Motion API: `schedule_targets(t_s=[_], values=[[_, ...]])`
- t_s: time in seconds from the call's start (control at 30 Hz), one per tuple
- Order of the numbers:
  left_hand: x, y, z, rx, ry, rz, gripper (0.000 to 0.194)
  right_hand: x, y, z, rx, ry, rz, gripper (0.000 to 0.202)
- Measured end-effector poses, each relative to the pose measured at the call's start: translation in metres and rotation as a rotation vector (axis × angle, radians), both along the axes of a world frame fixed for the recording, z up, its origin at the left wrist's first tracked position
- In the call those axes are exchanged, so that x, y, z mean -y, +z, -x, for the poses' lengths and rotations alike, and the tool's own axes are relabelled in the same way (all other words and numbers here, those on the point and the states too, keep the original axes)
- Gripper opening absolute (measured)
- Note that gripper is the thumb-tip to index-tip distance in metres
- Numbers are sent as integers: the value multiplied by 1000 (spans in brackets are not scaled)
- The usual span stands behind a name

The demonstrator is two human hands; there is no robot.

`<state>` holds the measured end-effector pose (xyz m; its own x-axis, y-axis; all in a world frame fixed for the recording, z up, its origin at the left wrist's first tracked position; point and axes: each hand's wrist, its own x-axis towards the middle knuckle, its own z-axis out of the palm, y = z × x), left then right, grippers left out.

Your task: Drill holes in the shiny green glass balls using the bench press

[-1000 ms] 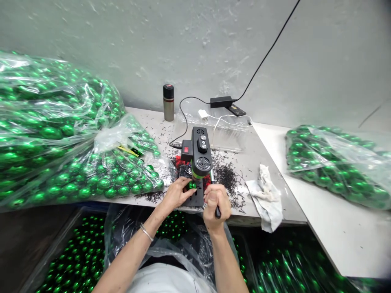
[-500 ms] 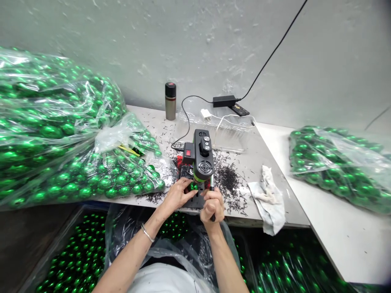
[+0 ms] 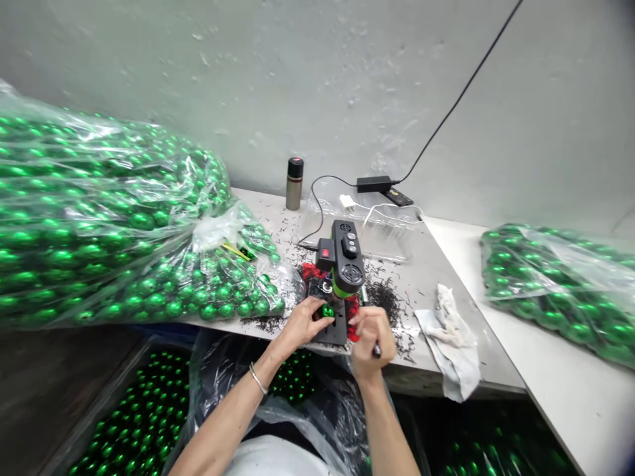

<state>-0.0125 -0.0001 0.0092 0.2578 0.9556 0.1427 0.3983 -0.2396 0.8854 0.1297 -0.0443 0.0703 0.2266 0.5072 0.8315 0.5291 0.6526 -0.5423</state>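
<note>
My left hand (image 3: 300,322) pinches a shiny green ball (image 3: 327,310) between thumb and fingers. It keeps the ball low over the dark base plate (image 3: 333,334) of a small black bench machine (image 3: 347,251), in front of and below the machine's head. At the machine's right side, my right hand (image 3: 372,336) is closed round a lever handle (image 3: 377,350), whose dark end pokes out of the fist. Red material (image 3: 353,314) shows beside the base. The tip under the machine's head is too small to make out.
Bulging clear bags of green balls (image 3: 149,264) lie at left, another bag (image 3: 550,291) at right. Black scraps (image 3: 381,301) litter the table round the machine. Behind stand a bottle (image 3: 294,185) and a power adapter (image 3: 374,184). A white cloth (image 3: 449,337) hangs over the front edge.
My right hand has moved right, away from the machine, with the lever handle in it. The green ball shows more clearly in my left fingers. The whole view has shifted a little.
</note>
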Motion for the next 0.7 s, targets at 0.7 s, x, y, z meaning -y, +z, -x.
schedule_targets(t_s=[0.7], values=[[-116, 48, 77, -665, 299, 53, 14, 2, 5, 8, -138, 13, 61, 32]])
